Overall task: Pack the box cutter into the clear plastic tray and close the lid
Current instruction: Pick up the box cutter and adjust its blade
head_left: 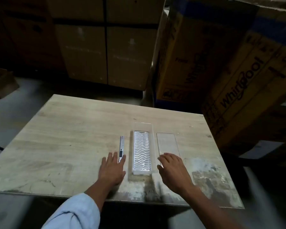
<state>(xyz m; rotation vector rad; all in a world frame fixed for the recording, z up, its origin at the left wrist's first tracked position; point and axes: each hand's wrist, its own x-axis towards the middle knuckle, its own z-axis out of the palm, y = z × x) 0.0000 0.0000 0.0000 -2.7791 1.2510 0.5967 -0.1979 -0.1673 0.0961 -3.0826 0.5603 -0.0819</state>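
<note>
A slim silver box cutter (121, 147) with a dark slider lies lengthwise on the wooden table (73, 129). To its right stands the clear plastic tray (142, 128), uncovered, with a white wavy insert in its bottom. The flat clear lid (166, 143) lies on the table right of the tray. My left hand (112, 169) rests flat, fingers spread, its fingertips on either side of the cutter's near end without gripping it. My right hand (172, 171) hovers with fingers apart over the lid's near end, holding nothing.
Tall cardboard boxes (238, 76) stand close behind and to the right of the table, one with printed lettering leaning over the right corner. More brown cartons (106, 52) sit at the back. The table's near edge (139, 201) is worn and stained.
</note>
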